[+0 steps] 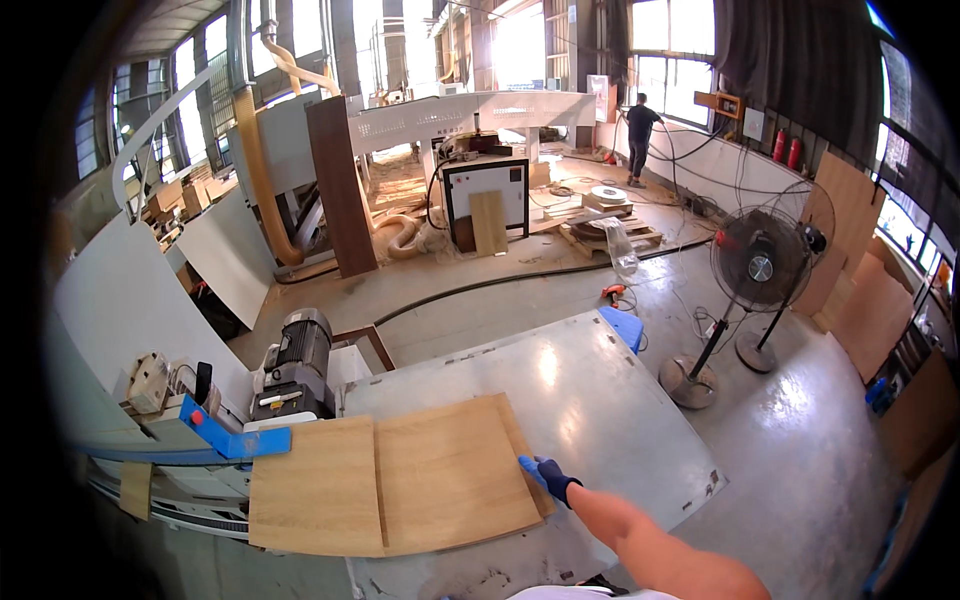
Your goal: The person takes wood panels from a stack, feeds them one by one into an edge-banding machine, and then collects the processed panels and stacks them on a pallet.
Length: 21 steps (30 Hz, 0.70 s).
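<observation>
On the near left part of the grey metal machine table (600, 400) lie two light wooden panels side by side: one panel (455, 475) rests fully on the steel, while its neighbour (315, 485) hangs past the table's left edge, toward the blue fence piece (235, 440) and the electric motor (298, 365). They look butted edge to edge, perhaps so they sit flush against that fence, though I cannot be sure they touch all along. The person's right hand (548, 477), in a blue glove, is pressed flat-fingered on the right edge of the nearer panel, seemingly steadying or nudging it rather than gripping. No left hand shows. Well beyond the table's far right corner stands a pedestal fan (760, 265).
</observation>
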{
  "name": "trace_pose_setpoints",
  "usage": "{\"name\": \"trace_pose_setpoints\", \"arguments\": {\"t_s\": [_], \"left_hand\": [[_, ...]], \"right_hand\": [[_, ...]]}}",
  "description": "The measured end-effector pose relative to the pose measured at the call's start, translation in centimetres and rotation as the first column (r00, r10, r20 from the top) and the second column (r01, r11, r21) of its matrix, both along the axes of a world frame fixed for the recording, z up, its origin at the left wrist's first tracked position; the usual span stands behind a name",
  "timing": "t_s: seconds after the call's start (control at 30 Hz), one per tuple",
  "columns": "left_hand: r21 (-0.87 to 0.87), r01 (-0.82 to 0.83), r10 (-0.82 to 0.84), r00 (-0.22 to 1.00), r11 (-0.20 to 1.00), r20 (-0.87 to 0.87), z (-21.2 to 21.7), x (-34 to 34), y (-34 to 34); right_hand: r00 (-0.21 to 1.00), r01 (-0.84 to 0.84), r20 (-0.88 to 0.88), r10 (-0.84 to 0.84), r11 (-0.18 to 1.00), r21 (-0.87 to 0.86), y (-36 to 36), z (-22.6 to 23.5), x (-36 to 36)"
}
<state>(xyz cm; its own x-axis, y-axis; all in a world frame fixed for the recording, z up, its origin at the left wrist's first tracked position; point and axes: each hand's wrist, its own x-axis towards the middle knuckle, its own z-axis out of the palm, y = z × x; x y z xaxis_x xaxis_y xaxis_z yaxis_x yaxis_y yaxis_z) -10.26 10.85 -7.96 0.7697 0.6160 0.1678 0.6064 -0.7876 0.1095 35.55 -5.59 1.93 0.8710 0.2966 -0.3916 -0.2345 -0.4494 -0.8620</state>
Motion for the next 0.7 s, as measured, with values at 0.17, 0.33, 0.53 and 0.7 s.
{"name": "trace_pose_setpoints", "arguments": {"t_s": [0.17, 0.33, 0.53, 0.7], "left_hand": [[-0.116, -0.004, -0.001, 0.999, 0.993, -0.048, 1.2, 2.8, 0.9], [-0.558, -0.170, 0.186, 0.982, 0.812, -0.029, 5.0, 2.6, 3.1], [-0.890, 0.266, 0.727, 0.680, -0.370, -0.099, 5.0, -1.4, 4.8], [-0.780, 0.217, 0.623, 0.736, -0.587, -0.265, 5.2, -0.6, 5.3]], "right_hand": [[0.998, 0.057, -0.012, -0.057, 0.997, 0.052, -1.6, -2.2, 1.3], [0.997, 0.025, -0.075, -0.018, 0.996, 0.091, -0.4, -1.8, -0.1], [0.963, 0.215, -0.225, -0.149, 0.927, 0.307, -1.0, -2.3, 0.2], [0.954, 0.269, -0.244, -0.176, 0.862, 0.429, -1.9, -4.6, 0.0]]}}
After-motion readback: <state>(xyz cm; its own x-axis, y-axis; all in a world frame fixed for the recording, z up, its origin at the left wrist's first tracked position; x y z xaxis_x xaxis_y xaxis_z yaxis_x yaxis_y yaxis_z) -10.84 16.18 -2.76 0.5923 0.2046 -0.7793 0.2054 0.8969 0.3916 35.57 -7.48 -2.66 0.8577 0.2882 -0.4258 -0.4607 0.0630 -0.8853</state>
